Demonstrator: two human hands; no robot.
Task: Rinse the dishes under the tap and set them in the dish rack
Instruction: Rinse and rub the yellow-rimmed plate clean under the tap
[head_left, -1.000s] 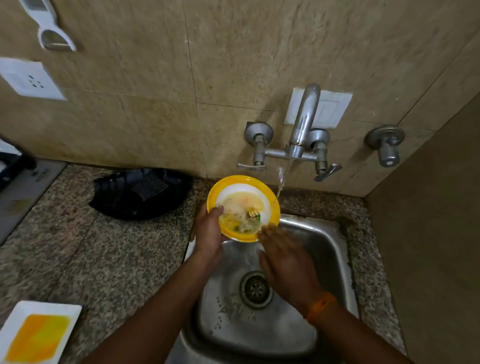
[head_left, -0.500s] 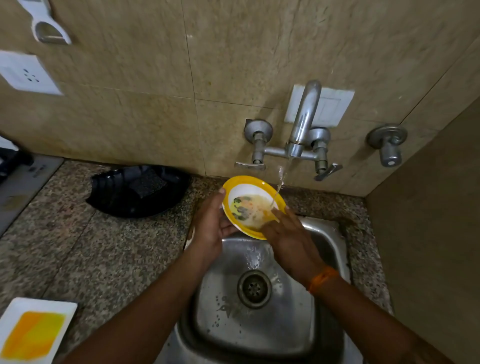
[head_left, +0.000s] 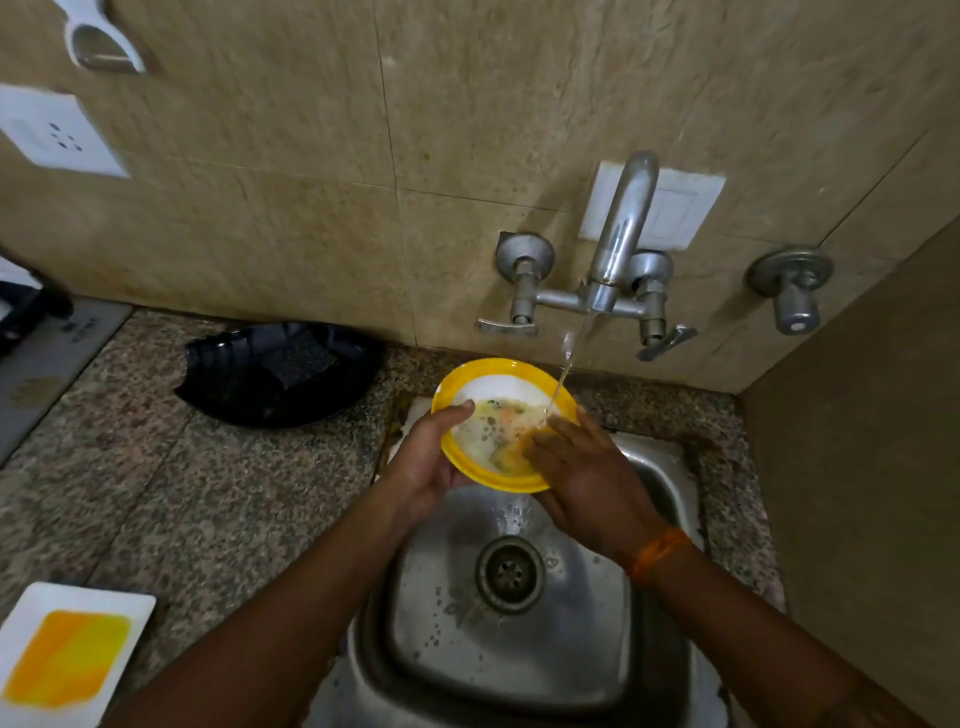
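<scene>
A yellow-rimmed white plate with food residue and foam is held tilted over the steel sink. My left hand grips its left rim, thumb on top. My right hand lies on the plate's right inner face, fingers spread and rubbing in the residue. Water runs from the metal tap in a thin stream onto the plate's right side and spills off the lower edge into the sink.
A black tray holding a dark scrub pad sits on the granite counter left of the sink. A white square plate with a yellow centre lies at the front left. A side wall closes the right.
The plate has tilted a little more under the stream. My right hand has slid further onto its inner face, and the residue has spread with the water.
</scene>
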